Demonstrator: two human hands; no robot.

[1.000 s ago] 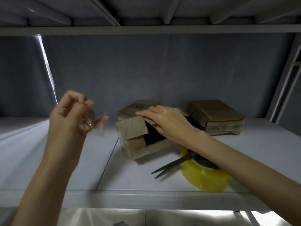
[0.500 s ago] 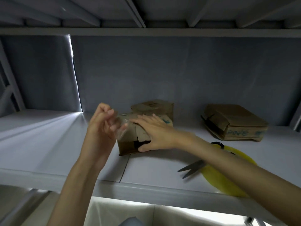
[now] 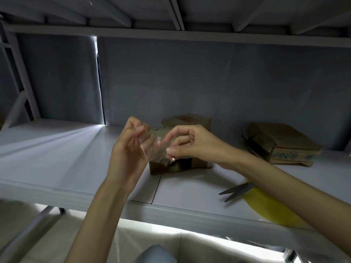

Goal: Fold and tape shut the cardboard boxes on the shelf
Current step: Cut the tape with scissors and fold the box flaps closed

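Both hands pinch one clear tape strip: left hand at its left end, right hand at its right, just in front of the small cardboard box on the shelf. Risk: thin glossy film curls, sticks to itself or fingers; unheld flaps may spring open. Box matte brown, creased; shelf smooth grey.

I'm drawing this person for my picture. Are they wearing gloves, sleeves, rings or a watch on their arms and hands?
No gloves. The left hand and the right hand are both bare, with short, plain nails. Both forearms are bare as far as the picture shows, so no sleeves are in view. I can see no ring, watch or bracelet on either wrist or on any finger that shows.
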